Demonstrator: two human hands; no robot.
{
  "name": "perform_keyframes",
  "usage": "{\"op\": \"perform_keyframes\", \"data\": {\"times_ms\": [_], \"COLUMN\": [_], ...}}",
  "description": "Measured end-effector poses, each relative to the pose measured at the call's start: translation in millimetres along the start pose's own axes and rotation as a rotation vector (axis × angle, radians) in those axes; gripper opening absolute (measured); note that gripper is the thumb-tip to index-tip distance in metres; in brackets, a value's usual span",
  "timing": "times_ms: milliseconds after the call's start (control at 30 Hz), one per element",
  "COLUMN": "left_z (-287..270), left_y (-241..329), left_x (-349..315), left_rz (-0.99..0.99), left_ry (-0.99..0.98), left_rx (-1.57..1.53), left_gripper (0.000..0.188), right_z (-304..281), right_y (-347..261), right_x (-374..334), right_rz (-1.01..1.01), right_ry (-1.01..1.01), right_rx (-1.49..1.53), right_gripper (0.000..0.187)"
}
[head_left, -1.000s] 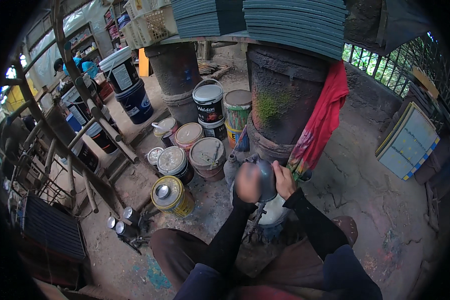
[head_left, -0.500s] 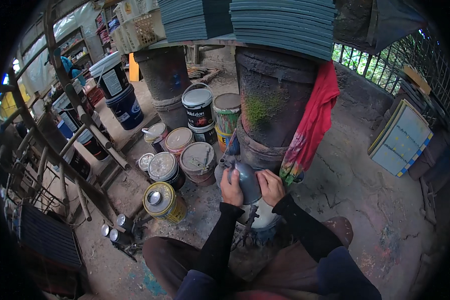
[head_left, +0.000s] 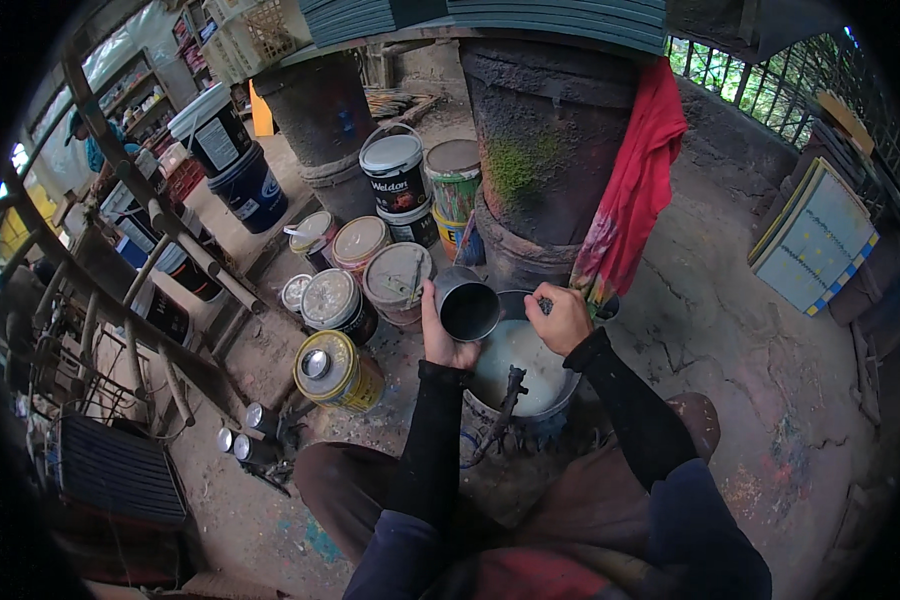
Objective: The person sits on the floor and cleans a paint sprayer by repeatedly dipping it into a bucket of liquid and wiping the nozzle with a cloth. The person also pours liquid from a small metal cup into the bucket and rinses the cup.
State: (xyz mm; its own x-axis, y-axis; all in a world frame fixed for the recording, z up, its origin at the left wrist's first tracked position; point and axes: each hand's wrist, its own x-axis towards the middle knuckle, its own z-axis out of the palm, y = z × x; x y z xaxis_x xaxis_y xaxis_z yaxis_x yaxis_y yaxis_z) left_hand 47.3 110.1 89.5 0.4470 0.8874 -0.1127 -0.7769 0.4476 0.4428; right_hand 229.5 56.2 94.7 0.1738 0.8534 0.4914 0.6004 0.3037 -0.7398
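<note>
My left hand (head_left: pixel 448 338) is wrapped round the side of a grey metal cup (head_left: pixel 469 308), its dark open mouth tilted up toward me. To its right my right hand (head_left: pixel 564 318) is closed, with a small dark wad (head_left: pixel 545 306) showing between the fingers; its kind is unclear. Both hands are over a bucket (head_left: pixel 564 394) of cloudy whitish liquid (head_left: pixel 518 368). A dark, crusted, stick-like piece (head_left: pixel 510 396) leans across the bucket's near rim. The inside of the cup is in shadow.
Several lidded paint cans (head_left: pixel 340 372) stand to the left of the bucket. Small metal cups (head_left: pixel 258 420) lie near a wooden rack (head_left: pixel 150 345). A large crusted drum (head_left: pixel 545 150) stands behind, with a red cloth (head_left: pixel 630 190) hanging beside it. Panels (head_left: pixel 815 240) lean at right.
The cup has turned so its mouth faces me. My right hand has come off it and moved slightly right and up. The bucket's liquid is more exposed.
</note>
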Motion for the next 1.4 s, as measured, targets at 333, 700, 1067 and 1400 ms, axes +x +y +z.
{"op": "perform_keyframes", "data": {"times_ms": [333,700,1067,1400], "left_z": [-13.1,-16.5,-41.9,-1.1], "left_y": [-5.3,-10.9,-15.0,-31.2], "left_x": [3.4,3.7,9.7,-1.7], "left_rz": [-0.099,-0.167,-0.252,0.046], "left_ry": [-0.239,-0.165,-0.361,-0.073], "left_rx": [-0.212,-0.323,-0.393,-0.016], "left_gripper": [0.067,0.069,0.06,0.054], "right_z": [-5.5,-18.1,-34.1,-15.5], "right_y": [-4.3,-16.7,-51.0,-74.0], "right_x": [1.6,9.5,12.6,-12.6], "right_rz": [-0.099,-0.144,-0.237,-0.528], "right_ry": [0.063,0.099,0.038,-0.034], "right_rx": [-0.032,0.056,0.136,-0.148], "right_gripper": [0.015,0.017,0.049,0.03]}}
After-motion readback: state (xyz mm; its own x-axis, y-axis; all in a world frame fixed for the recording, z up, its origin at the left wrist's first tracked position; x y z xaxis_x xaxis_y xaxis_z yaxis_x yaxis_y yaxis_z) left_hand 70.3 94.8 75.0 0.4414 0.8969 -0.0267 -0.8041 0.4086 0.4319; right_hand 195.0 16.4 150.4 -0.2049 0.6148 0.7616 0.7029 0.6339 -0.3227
